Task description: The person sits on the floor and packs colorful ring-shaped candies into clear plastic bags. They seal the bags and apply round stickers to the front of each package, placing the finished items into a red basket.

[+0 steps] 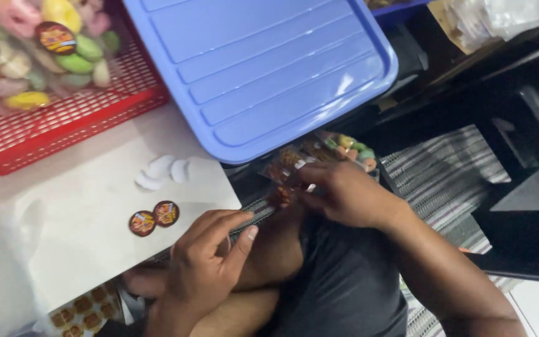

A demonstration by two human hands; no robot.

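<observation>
A: Biggest first — the blue plastic lid [263, 68] lies tilted across the top of the view, its corner overhanging the white sheet [88, 212] and shading the lap area.

B: And the red mesh basket [63, 118] to the upper left?

A: Packed with clear bags of pastel candy [45, 50], each already wearing a round sticker. It sits within arm's reach, likely so finished bags can go straight in.

B: The white sheet?

A: It looks like a work surface: two loose round stickers [153, 218] lie side by side near its lower edge, with a few white peeled backings [160, 171] above them. A sticker sheet [82, 315] peeks out underneath, at the bottom left.

B: Now the hands.

A: The right hand [344, 193] is curled over a small clear candy bag [319, 156] resting on the knee — fingers pinched narrowly at a round sticker [280, 197] on the bag's near edge, seemingly pressing it flat. The bag lies just below the lid's corner.

B: The left hand [210, 259]?

A: Lower down, fingers loosely bent, thumb extended. It rests by the sheet's corner; whether it holds anything, I cannot tell.
</observation>
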